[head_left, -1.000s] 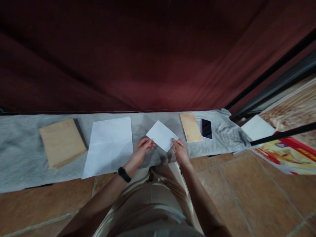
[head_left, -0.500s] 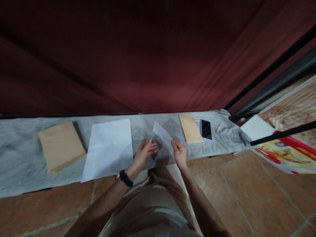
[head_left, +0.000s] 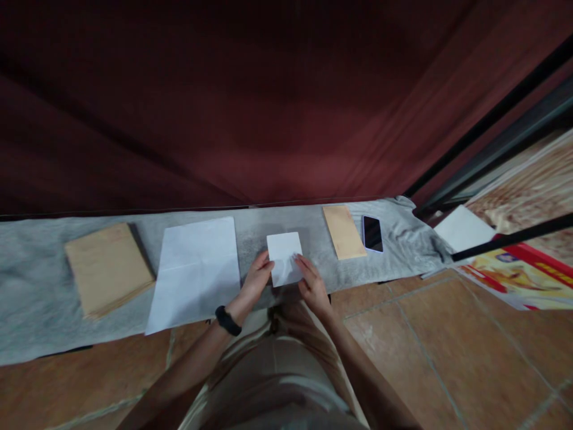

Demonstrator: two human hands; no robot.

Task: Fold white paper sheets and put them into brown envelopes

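Note:
Between my hands is a small folded sheet of white paper (head_left: 285,254), its broad face turned up over the grey cloth. My left hand (head_left: 256,278), with a black band on the wrist, grips its left edge, thumb on top. The fingers of my right hand (head_left: 313,285) rest on the paper's right side and close on that edge. To the left lies a stack of larger white sheets (head_left: 197,263) with a faint crease across. A brown envelope (head_left: 344,233) lies to the right of my hands.
A thick stack of brown envelopes (head_left: 107,269) sits at the far left on the grey cloth (head_left: 27,269). Right of the single envelope is a phone (head_left: 372,233). A dark red curtain (head_left: 268,119) hangs behind; black bars (head_left: 505,245) and a colourful printed box (head_left: 523,275) stand at right.
The folded paper has turned from a slanted position in my right hand to lie broad side up. My left hand, open before, has taken its left edge.

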